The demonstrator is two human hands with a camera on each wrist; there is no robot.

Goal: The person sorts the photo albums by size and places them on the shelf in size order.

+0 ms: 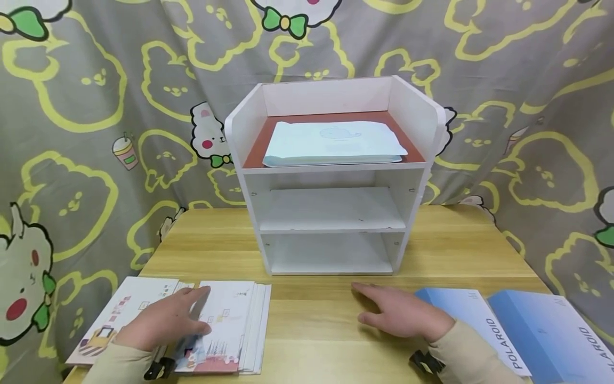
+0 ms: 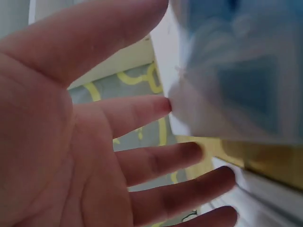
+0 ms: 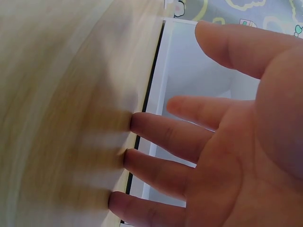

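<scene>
The left hand (image 1: 165, 320) hung over the right-hand pile of picture-covered booklets (image 1: 227, 325), its fingers straight and spread apart, clamped on nothing. In the left wrist view the thumb and forefinger came right up to a pale, blue-printed booklet; whether they touched it could not be told. The right hand (image 1: 405, 314) held nothing either, its fingers spread low over the bare wooden table (image 1: 312, 320).

The step in hand looked like a reach for the booklets, before any grip. Lifting one would probably call for thumb and fingers to close on its edge, with the right hand coming left to support it.

That pile lay on the near left of the table, its long axis running from near to far, the printed scene at the near end and its sheets fanned to the right. Just left of it, another booklet pile (image 1: 127, 301) slanted, its near end farther left.

On the near right, two blue POLAROID booklets (image 1: 475, 325) (image 1: 542, 330) lay side by side, long axes slanting with near ends to the right. At the far middle stood a white shelf unit (image 1: 331, 98), a pale blue packet (image 1: 333, 141) lying across its top.
</scene>
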